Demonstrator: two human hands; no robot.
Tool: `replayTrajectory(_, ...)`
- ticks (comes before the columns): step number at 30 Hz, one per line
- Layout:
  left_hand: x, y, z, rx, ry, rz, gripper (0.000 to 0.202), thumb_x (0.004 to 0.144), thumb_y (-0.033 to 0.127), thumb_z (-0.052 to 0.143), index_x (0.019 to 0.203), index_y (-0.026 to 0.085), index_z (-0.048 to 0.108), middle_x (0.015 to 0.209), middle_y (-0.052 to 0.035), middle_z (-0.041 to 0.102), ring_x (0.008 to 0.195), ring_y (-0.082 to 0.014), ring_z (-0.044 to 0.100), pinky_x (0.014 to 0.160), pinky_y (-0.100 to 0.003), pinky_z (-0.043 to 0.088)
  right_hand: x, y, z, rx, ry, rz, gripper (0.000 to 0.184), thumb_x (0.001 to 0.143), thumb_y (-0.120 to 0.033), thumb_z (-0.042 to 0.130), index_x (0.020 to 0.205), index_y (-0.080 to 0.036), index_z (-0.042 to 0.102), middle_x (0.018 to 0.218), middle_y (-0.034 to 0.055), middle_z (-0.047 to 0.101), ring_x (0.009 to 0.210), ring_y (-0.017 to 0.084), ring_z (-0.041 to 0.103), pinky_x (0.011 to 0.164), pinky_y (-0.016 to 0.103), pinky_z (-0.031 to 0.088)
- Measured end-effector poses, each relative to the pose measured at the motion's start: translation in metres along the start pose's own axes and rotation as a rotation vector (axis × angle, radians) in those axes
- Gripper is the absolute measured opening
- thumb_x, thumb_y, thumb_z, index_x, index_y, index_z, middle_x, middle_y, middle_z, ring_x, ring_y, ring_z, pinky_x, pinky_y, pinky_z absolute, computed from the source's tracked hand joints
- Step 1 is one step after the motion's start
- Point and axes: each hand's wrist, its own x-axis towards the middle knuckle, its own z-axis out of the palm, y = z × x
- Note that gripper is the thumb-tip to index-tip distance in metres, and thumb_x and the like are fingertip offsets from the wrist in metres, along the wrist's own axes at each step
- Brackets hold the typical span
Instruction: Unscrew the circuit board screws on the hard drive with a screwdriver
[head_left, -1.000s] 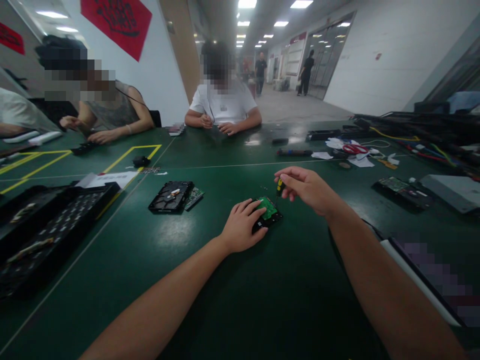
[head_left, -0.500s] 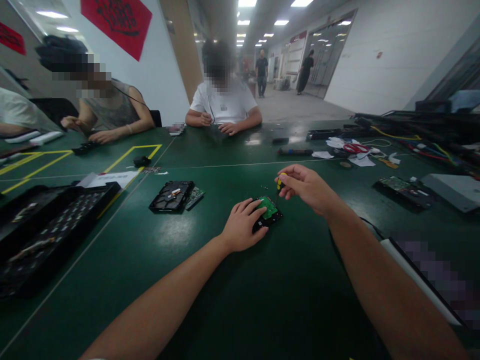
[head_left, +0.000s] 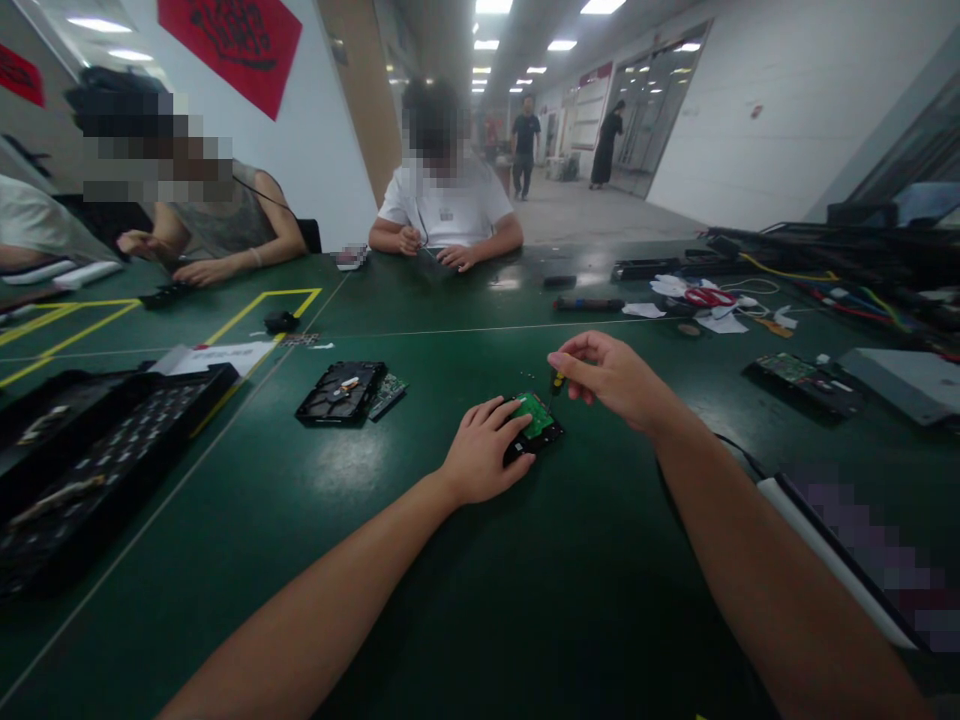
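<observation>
The table top [head_left: 525, 600] is smooth and glossy — a pale shine lies on it. The screwdriver handle [head_left: 557, 382], small and half covered, is probably plastic. The tray [head_left: 135, 465] is matt black plastic, the sheet [head_left: 225, 357] paper, the box [head_left: 904, 382] smooth grey metal.

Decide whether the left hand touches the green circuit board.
Touching. The head view shows the left hand resting there, fingers laid over the green circuit board.

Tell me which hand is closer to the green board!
Left: the left hand rests on the green board. The right hand is off its right side, holding a screwdriver.
</observation>
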Motion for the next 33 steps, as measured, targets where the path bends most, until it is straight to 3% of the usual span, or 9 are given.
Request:
replayTrajectory(9,-0.0001,-0.001,0.0014,0.008,0.004,0.008,0.064,0.096,0.053,0.065,0.153,0.027,0.054,0.163,-0.0097,0.048,0.155,-0.0384,0.036,0.125,-0.061,0.032,0.0036,0.0069,-0.0028,0.057,-0.054,-0.06,0.031,0.098,-0.045,0.065,0.113,-0.019,0.074,0.081,0.0035,0.07,0.06,0.013,0.062,0.047,0.023,0.046)
replayTrajectory(18,0.0004,0.0,0.0001,-0.009,0.007,0.005,0.063,0.095,0.052,0.066,0.152,0.027,0.055,0.162,-0.0099,0.049,0.154,-0.0388,0.037,0.124,-0.061,0.032,0.0006,0.0018,-0.0033,-0.027,-0.064,-0.064,0.029,0.099,-0.044,0.065,0.11,-0.018,0.073,0.067,0.001,0.066,0.056,0.013,0.059,0.05,0.024,0.046)
replayTrajectory(25,-0.0001,-0.0004,0.0007,0.014,0.006,0.008,0.063,0.096,0.054,0.064,0.152,0.026,0.055,0.163,-0.0098,0.048,0.155,-0.0383,0.036,0.124,-0.06,0.032,0.0038,0.0049,-0.0011,0.08,-0.033,-0.031,0.025,0.098,-0.039,0.065,0.111,-0.019,0.069,0.097,0.0064,0.073,0.061,0.012,0.065,0.047,0.023,0.046)
replayTrajectory(33,0.0005,-0.0007,0.0017,0.022,0.003,0.006,0.064,0.096,0.054,0.065,0.152,0.027,0.055,0.163,-0.0095,0.049,0.154,-0.0383,0.037,0.124,-0.061,0.033,0.0032,0.0039,-0.0001,0.058,-0.029,-0.017,0.025,0.098,-0.039,0.064,0.111,-0.018,0.069,0.094,0.0061,0.072,0.062,0.012,0.064,0.048,0.022,0.046)
